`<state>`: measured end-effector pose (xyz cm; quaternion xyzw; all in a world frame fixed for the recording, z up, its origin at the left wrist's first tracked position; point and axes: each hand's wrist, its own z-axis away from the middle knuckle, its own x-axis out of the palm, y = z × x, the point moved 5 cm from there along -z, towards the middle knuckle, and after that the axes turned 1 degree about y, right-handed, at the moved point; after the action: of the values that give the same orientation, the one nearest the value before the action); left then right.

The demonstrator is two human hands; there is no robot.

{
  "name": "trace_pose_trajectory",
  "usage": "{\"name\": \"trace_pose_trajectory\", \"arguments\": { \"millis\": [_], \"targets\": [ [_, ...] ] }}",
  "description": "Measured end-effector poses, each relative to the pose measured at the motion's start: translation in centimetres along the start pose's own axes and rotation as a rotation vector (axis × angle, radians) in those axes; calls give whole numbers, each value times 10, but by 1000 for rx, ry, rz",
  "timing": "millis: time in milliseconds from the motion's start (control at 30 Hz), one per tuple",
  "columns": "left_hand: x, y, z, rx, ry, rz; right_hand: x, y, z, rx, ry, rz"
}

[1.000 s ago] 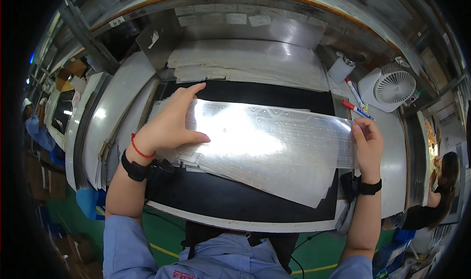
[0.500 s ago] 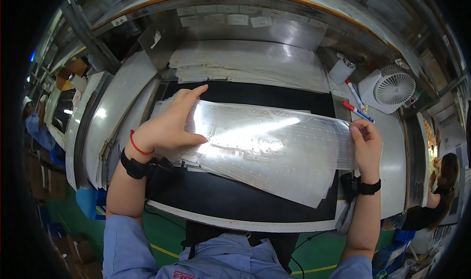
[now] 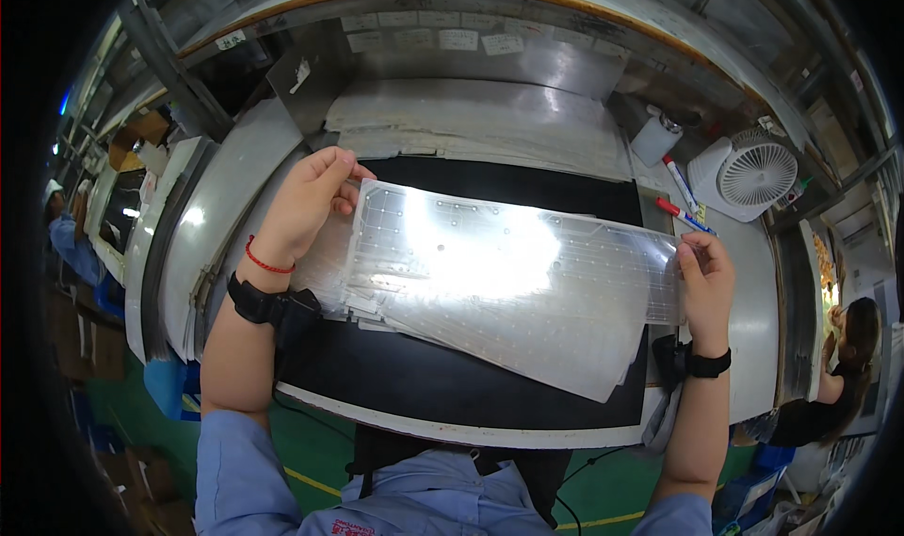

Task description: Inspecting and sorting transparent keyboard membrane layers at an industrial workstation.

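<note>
Between my hands stretches a clear plastic sheet (image 3: 603, 253) with a grid of lines and small dots, a bright glare across its middle. My left hand (image 3: 311, 206) pinches its upper left corner, thumb and fingers closed. At the other end my right hand (image 3: 706, 277) grips the right edge, thumb on top. Beneath the sheet lies a fanned stack of similar translucent sheets (image 3: 565, 366), seen partly through it. The stack rests on a black mat (image 3: 414, 376) on the worktable.
Stacked thin sheets (image 3: 480, 112) lie along the back, and more metal-grey sheets (image 3: 221, 187) stand at the left. At the right back are a white fan (image 3: 753, 178), a white bottle (image 3: 656, 138) and a red marker (image 3: 680, 212). A person (image 3: 829, 385) sits at far right.
My left hand has gone from lying spread over the sheet's left part to pinching its upper left corner. The sheet's left end now shows uncovered. My right hand has stayed put.
</note>
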<state>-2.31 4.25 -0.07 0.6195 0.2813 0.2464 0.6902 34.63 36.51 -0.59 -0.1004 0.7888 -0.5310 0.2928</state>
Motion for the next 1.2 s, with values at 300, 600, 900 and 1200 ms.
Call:
{"name": "trace_pose_trajectory", "arguments": {
  "millis": [300, 600, 900, 1200],
  "targets": [
    [6, 5, 4, 66, -4, -77, -9, -9, -2, -92, 130, 255],
    [1, -3, 0, 39, -7, -27, -81, 31, -17, -162, 251, 769],
    [0, 1, 3, 65, -7, -76, -79, 75, -27, -56, 67, 852],
    [2, 15, 6, 131, -133, 34, -31, -62, -8, -177, 94, 119]
  ]
}}
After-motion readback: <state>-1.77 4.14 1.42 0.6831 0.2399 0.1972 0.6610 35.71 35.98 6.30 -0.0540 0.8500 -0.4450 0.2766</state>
